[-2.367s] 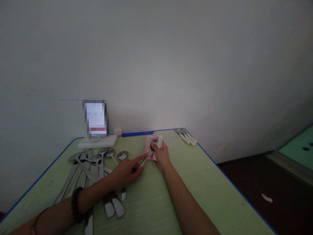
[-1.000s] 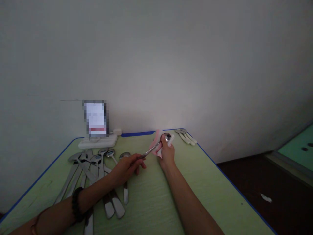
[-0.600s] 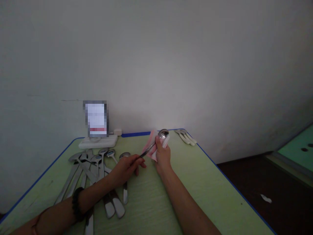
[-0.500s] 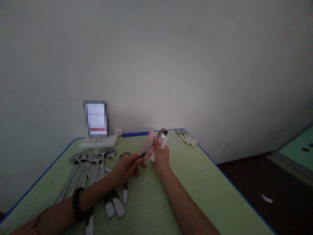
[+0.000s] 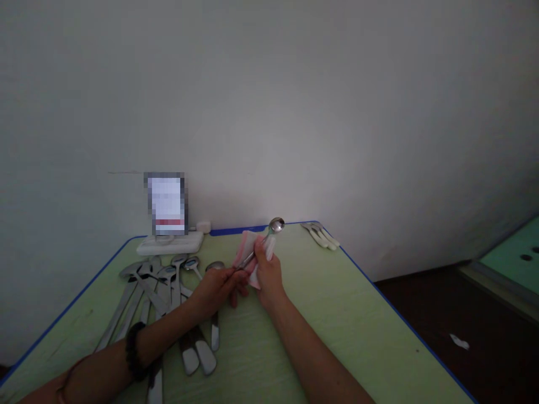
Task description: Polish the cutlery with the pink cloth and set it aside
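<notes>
A shiny metal spoon (image 5: pixel 277 225) is held above the table, its bowl pointing up and away to the right. My left hand (image 5: pixel 218 290) pinches the end of the spoon's handle. My right hand (image 5: pixel 268 275) is closed around a pink and white cloth (image 5: pixel 248 247), its thumb pressing the handle against the cloth below the bowl. Under and beside my left forearm lies a loose pile of metal spoons (image 5: pixel 167 274) with long handles, partly hidden by the arm.
On the green table (image 5: pixel 328 325) with blue edging, a lit, blurred screen (image 5: pixel 167 205) stands on a white base (image 5: pixel 170 244) at the back left. White-handled forks (image 5: pixel 322 235) lie at the back right corner. A pale wall (image 5: pixel 269 112) rises behind.
My right hand has slid down the handle with the cloth, toward my left hand, so more of the spoon's neck shows. The left hand has barely moved.
</notes>
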Demonstrator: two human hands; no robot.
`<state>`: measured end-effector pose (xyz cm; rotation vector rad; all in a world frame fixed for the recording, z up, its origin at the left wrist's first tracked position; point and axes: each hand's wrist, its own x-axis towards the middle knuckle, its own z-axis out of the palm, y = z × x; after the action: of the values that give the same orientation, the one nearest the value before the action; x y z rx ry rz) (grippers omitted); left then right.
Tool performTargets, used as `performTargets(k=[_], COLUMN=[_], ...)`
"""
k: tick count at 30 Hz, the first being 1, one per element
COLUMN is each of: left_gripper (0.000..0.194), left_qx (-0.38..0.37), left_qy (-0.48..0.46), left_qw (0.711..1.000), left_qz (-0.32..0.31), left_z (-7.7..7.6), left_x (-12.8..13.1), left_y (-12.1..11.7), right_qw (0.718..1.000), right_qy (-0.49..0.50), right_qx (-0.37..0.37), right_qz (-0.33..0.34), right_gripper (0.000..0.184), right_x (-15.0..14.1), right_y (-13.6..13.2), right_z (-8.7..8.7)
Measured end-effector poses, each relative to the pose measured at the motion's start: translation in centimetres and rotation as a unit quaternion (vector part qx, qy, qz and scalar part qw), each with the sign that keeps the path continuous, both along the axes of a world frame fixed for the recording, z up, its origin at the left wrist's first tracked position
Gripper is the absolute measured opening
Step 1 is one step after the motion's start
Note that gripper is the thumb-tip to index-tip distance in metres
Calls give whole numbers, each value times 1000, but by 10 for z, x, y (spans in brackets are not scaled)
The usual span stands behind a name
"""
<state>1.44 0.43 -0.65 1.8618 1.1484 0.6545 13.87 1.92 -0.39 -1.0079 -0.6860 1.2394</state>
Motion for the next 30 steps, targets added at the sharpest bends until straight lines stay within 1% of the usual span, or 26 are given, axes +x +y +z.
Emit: performTargets(k=[4, 7, 10, 15, 17, 20, 22, 23, 26, 30], left_gripper=[45, 47, 46, 43, 43, 43, 41, 40, 39, 36], left_qx=[13, 13, 9, 3, 12, 30, 48, 56, 54, 56], left_qy=[4, 2, -3, -6, 3, 31, 51, 57, 59, 43], left_qw=[1000, 1000, 999, 1000, 1000, 999, 997, 996, 996, 996], left_qz=[-5, -20, -35, -27, -28, -31, -35, -37, -42, -60], left_z=[4, 6, 7, 5, 5, 4, 4, 3, 2, 3], left_x=[2, 3, 2, 1, 1, 0, -1, -2, -2, -2], left_y=[-3, -7, -8, -7, -6, -6, -5, -5, -5, -4], right_qw=[999, 999, 1000, 995, 991, 981, 975, 973, 975, 984], right_qy=[-39, -41, -6, 71, 112, 168, 188, 195, 191, 142], right_qx=[12, 4, -13, -56, -66, -82, -88, -78, -50, -24], right_qz=[19, 22, 20, 31, 18, -43, -83, -93, -103, -101], right_gripper=[39, 38, 35, 27, 21, 13, 13, 14, 19, 26], right_x=[2, 3, 2, 5, 10, 23, 32, 36, 44, 45], right_y=[-1, 0, 0, 3, 7, 15, 21, 23, 27, 27], right_z=[-2, -4, -8, -8, -7, -5, -5, -5, -7, -13])
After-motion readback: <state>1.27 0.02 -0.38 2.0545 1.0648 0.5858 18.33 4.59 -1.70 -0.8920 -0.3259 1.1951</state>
